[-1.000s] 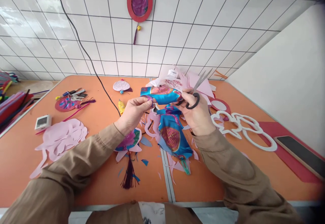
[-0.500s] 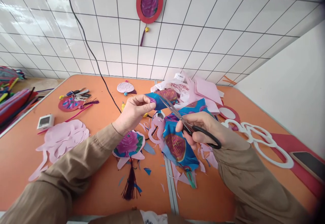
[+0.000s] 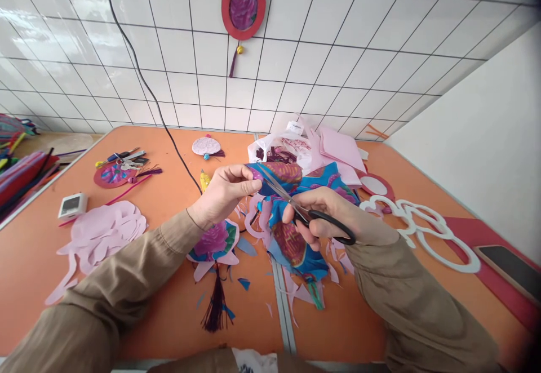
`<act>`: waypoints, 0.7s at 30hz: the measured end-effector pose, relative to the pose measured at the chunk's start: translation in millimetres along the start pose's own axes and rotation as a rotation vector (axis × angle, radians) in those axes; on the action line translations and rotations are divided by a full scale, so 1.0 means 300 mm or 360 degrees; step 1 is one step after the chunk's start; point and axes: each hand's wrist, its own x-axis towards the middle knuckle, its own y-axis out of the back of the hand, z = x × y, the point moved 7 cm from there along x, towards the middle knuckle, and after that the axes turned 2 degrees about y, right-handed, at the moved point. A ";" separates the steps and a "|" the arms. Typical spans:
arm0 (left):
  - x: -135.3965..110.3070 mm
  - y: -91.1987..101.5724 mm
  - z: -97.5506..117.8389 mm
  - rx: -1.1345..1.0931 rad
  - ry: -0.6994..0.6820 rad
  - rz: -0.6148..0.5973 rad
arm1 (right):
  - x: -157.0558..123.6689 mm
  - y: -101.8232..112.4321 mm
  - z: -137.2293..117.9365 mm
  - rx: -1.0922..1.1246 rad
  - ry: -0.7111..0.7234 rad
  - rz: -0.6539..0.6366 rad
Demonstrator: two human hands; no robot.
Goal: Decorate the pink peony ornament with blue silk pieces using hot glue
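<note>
The left hand (image 3: 224, 194) is pinching the left end of a blue patterned fabric (image 3: 286, 174) between thumb and fingers, above the desk (image 3: 158, 314). Right of the fabric, the right hand (image 3: 329, 207) is curling its fingers around the scissors (image 3: 291, 200), whose blades are lying over the fabric. Behind it, a plastic bag (image 3: 264, 150) is showing red print and 1 label (image 3: 295, 128), neither readable. Nearer than the fabric, orange desktop is running to the near edge.

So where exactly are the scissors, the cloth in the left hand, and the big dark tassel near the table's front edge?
Scissors (image 3: 291, 199): head view, on the metal blades near the pivot.
Cloth (image 3: 289, 174): head view, on its reddish patterned part.
Big dark tassel (image 3: 215, 304): head view, on its strands.
</note>
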 end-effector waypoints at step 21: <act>-0.007 -0.026 -0.012 -0.0033 0.0032 -0.0128 | 0.004 -0.020 -0.008 0.0141 0.0020 0.0095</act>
